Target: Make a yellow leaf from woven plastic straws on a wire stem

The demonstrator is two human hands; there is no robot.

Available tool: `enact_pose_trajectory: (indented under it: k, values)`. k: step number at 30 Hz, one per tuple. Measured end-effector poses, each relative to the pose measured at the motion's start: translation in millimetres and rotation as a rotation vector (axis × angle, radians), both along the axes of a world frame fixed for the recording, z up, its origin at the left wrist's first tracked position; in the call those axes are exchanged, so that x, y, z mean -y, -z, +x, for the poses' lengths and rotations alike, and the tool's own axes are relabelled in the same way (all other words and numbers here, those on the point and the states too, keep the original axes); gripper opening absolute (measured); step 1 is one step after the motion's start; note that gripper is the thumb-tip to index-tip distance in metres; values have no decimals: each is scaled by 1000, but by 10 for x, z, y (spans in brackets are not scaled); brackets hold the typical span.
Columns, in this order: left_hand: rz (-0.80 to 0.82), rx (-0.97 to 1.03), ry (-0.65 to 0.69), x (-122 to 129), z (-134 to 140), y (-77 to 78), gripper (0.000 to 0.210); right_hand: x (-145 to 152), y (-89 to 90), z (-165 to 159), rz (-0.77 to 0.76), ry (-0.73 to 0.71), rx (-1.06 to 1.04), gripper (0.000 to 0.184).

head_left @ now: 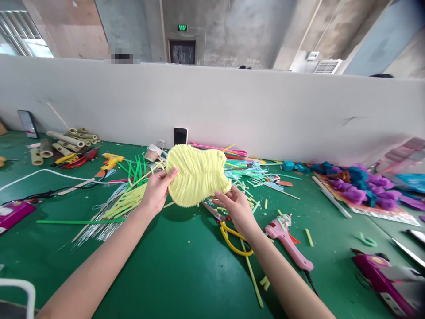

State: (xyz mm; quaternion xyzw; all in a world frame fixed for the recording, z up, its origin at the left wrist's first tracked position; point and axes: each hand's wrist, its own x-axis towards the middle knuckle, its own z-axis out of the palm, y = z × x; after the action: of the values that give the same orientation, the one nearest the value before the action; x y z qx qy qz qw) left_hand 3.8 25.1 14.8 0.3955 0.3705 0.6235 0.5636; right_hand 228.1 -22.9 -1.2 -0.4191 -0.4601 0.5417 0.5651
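A pale yellow shape built of chenille stems laid side by side is held up above the green table, wide at the left and narrower at the right, with a ridge along its middle. My left hand pinches its left edge, thumb on the near face. At the lower right corner my right hand grips it between thumb and fingers. Beneath my right hand lie scissors with yellow handles. A pink glue gun rests to the right of them. Yellow chenille stems are heaped behind my left forearm.
Bamboo tubes, pliers and a yellow glue gun lie at the back left. A phone leans on the white partition. Purple and teal pieces sit at right, near a magenta power strip.
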Motion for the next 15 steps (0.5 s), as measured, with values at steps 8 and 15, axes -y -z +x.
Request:
enact_pose_trajectory:
  k: [8,15]
  values:
    - [-8,-1,122,-22,-63,23,37,-51,48,51,-57,59,-111,33]
    - [-107,-16,301,66,26,110,44,-9,-15,-1,-29,61,-205,31]
